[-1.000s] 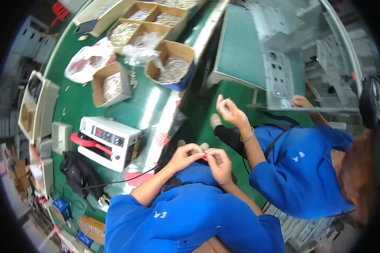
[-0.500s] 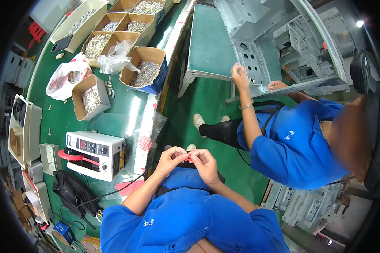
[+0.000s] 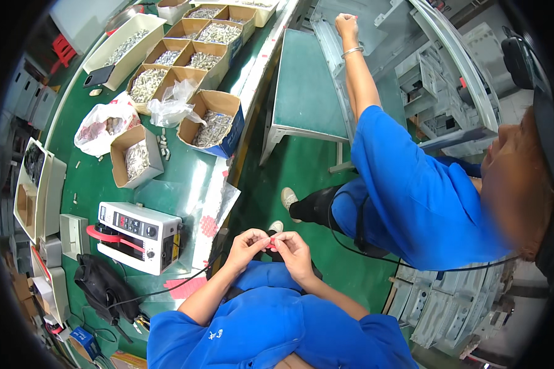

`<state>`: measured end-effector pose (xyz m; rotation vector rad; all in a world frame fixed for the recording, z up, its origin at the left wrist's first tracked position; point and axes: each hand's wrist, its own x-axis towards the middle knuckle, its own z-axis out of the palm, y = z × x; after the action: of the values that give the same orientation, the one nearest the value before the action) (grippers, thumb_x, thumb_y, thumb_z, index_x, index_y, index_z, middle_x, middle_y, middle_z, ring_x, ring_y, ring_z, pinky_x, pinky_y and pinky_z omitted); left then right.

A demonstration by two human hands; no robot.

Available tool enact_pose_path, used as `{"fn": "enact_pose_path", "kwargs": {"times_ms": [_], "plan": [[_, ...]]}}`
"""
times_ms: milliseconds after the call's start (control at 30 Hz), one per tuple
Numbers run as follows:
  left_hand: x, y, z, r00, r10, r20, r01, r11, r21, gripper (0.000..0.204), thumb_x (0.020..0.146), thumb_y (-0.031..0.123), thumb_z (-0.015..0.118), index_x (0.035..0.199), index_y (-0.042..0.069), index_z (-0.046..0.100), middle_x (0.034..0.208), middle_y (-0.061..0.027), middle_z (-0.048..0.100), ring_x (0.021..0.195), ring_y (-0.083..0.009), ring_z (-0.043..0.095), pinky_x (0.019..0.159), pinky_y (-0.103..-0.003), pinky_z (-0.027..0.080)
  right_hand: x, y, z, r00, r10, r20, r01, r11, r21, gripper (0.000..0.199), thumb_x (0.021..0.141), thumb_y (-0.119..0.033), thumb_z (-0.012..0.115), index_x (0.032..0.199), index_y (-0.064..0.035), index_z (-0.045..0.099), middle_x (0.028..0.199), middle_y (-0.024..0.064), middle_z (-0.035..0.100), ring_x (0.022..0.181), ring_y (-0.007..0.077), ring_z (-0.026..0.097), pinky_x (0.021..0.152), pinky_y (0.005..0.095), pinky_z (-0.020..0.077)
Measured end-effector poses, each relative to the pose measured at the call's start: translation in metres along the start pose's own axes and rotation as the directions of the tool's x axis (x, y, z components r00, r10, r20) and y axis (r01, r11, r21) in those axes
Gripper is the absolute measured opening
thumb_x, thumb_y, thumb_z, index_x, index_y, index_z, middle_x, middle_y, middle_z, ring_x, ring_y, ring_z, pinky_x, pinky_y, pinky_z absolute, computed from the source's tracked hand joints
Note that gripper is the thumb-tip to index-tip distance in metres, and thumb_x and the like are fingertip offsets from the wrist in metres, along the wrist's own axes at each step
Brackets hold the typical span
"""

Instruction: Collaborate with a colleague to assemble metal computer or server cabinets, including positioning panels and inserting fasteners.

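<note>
Both my hands meet in front of my lap, fingers closed in a pinch. A small red piece (image 3: 271, 243) sits between the fingertips; it looks soft like tape, but its exact kind is too small to tell. My left hand (image 3: 246, 247) grips it from the left side, and my right hand (image 3: 294, 253) has it from the right. Left of my hands, a white tape dispenser (image 3: 143, 230) with a red roll (image 3: 101, 233) stands on the green bench. A sheet with red dots (image 3: 208, 226) lies at the bench edge.
Cardboard boxes (image 3: 218, 125) of small metal parts fill the far bench, beside a plastic bag (image 3: 101, 125). A black bag (image 3: 98, 289) and cable lie near left. At right, a co-worker in blue (image 3: 406, 190) reaches into a large metal cabinet (image 3: 381, 37) by a green-topped table (image 3: 311, 83).
The co-worker's arm has stretched out farther into the metal cabinet, and their body has come nearer to me. My hands stay together on the red piece. The whole view has shifted slightly.
</note>
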<state>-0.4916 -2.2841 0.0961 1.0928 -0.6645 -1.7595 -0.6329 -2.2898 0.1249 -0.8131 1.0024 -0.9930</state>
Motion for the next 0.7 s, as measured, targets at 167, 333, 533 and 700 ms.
{"fn": "enact_pose_path", "kwargs": {"times_ms": [167, 333, 533, 700], "plan": [[0.019, 0.004, 0.019, 0.997, 0.065, -0.032, -0.065, 0.998, -0.011, 0.010, 0.079, 0.011, 0.055, 0.083, 0.002, 0.054, 0.075, -0.0026, 0.056, 0.065, -0.0069, 0.051, 0.059, -0.020, 0.042, 0.022, -0.013, -0.017, 1.000, 0.019, 0.017, -0.019, 1.000, 0.001, 0.011, 0.082, -0.004, 0.049, 0.091, 0.0018, 0.048, 0.090, 0.0087, 0.053, 0.081, 0.0125, 0.053, 0.071, 0.0237, 0.0456], [0.050, 0.012, 0.035, 0.991, 0.112, -0.078, -0.112, 0.994, 0.005, 0.011, 0.080, 0.013, 0.055, 0.085, 0.003, 0.052, 0.074, -0.0012, 0.055, 0.065, -0.0061, 0.051, 0.059, -0.019, 0.041, 0.047, -0.037, -0.031, 1.000, -0.008, -0.001, 0.008, 0.997, -0.071, 0.019, 0.081, -0.005, 0.050, 0.099, 0.0018, 0.046, 0.092, 0.0093, 0.053, 0.082, 0.0140, 0.053, 0.068, 0.0247, 0.0463], [0.094, 0.025, 0.059, 0.982, 0.173, -0.075, -0.175, 0.984, -0.030, 0.011, 0.081, 0.014, 0.054, 0.085, 0.004, 0.052, 0.072, -0.0012, 0.055, 0.064, -0.0059, 0.050, 0.058, -0.019, 0.041, 0.073, -0.054, -0.061, 0.999, -0.044, -0.024, 0.042, 0.997, -0.061, 0.018, 0.081, -0.004, 0.049, 0.098, 0.0014, 0.047, 0.092, 0.0098, 0.053, 0.081, 0.0155, 0.054, 0.068, 0.0254, 0.0466], [0.128, 0.045, 0.080, 0.985, 0.168, 0.040, -0.165, 0.985, -0.056, 0.009, 0.083, 0.013, 0.051, 0.084, 0.004, 0.050, 0.073, -0.0026, 0.054, 0.066, -0.0068, 0.052, 0.057, -0.019, 0.042, 0.092, -0.059, -0.073, 0.991, -0.091, -0.093, 0.090, 0.996, -0.023, 0.016, 0.082, -0.003, 0.048, 0.097, 0.0013, 0.046, 0.091, 0.0110, 0.054, 0.080, 0.0161, 0.055, 0.068, 0.0254, 0.0464]]}}
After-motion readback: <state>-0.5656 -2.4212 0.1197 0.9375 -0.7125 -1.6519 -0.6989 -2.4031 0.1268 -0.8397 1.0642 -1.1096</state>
